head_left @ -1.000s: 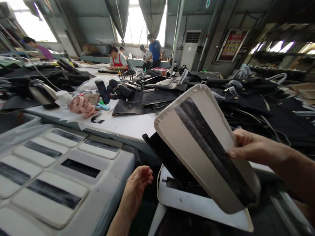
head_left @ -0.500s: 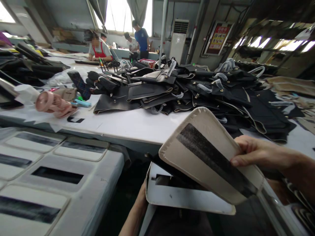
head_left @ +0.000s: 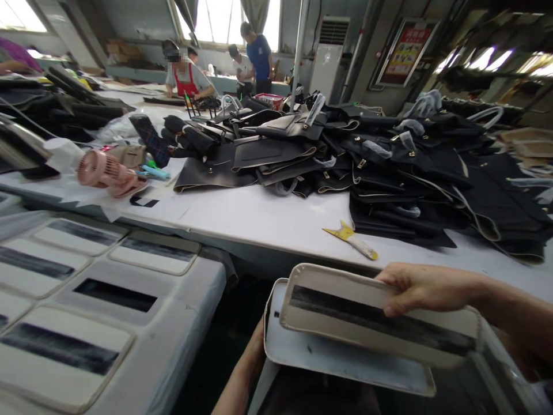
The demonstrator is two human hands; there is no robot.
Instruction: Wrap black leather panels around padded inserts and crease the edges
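My right hand (head_left: 410, 288) pinches the upper edge of a beige panel (head_left: 341, 282) with rounded corners and a black strip along its middle. The panel is tilted and overlaps a white flat piece (head_left: 345, 357) with a thin pale rim, which lies below it. Whether the two touch I cannot tell. At the white piece's left edge is my left hand (head_left: 256, 353), its fingers hidden behind that edge. Several similar beige panels with black strips, such as one rounded panel (head_left: 64, 351), lie on the covered table to the left.
A yellow and white tool (head_left: 352, 239) lies on the white worktable (head_left: 268, 216). Behind it are heaped black leather bag pieces (head_left: 276, 153). A pink fan (head_left: 108, 173) stands at the left. Farther back, a person in a red apron (head_left: 186, 80) works at a table.
My right hand has lowered and levelled the beige panel over the white piece. The yellow and white tool behind it now shows. The view has shifted slightly.
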